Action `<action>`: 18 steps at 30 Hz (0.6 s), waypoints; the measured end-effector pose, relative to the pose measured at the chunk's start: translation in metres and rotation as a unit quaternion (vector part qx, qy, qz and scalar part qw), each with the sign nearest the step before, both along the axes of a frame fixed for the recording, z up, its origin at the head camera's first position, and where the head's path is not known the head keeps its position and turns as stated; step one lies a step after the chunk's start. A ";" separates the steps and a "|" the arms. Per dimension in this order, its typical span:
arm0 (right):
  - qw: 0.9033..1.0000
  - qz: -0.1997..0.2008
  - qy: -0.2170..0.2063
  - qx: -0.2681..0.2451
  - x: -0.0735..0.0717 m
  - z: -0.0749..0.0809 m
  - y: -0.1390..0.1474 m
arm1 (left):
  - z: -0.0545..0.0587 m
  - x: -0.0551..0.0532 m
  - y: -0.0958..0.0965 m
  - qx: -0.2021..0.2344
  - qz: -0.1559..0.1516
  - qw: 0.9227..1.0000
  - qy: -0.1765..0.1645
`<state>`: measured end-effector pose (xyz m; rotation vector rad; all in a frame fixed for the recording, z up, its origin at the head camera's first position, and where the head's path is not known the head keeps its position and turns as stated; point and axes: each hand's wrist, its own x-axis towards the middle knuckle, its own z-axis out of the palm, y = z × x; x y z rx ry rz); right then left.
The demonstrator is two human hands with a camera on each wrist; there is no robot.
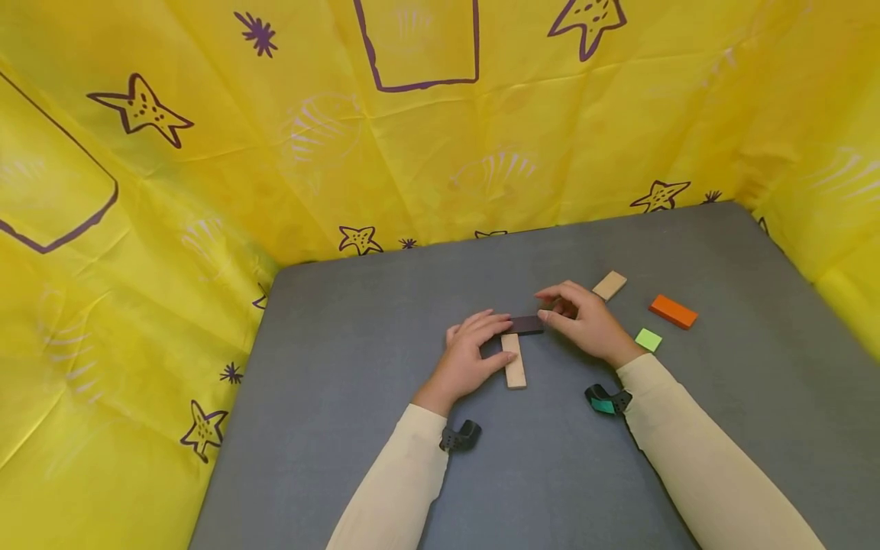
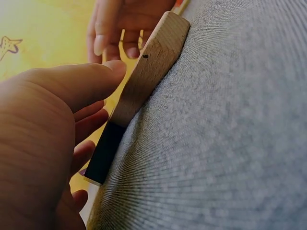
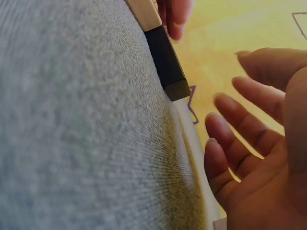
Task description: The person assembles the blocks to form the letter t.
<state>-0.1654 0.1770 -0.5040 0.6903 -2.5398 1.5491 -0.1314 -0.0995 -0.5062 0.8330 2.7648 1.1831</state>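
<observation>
A plain wooden block (image 1: 513, 362) lies on the grey table, with its far end against a black block (image 1: 526, 325) set crosswise, roughly like a T. My left hand (image 1: 473, 354) is at the left of the pair. Its extended fingertips reach the black block's left end, and its thumb (image 2: 98, 84) lies along the plain block. At the black block's other end is my right hand (image 1: 583, 321). Its fingers (image 3: 244, 117) are spread and loosely bent, with a gap between them and the black block (image 3: 165, 60) in the right wrist view; nothing is in its grasp.
Another plain wooden block (image 1: 609, 285) lies just beyond the right hand. An orange block (image 1: 673, 312) and a small lime-green piece (image 1: 648, 340) are to the right. A yellow patterned cloth (image 1: 426, 153) hangs along the table's (image 1: 330, 382) far and side edges.
</observation>
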 end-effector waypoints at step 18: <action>1.000 -0.020 -0.005 -0.019 0.011 0.034 0.011 | -0.002 -0.001 -0.002 -0.011 -0.011 1.000 -0.019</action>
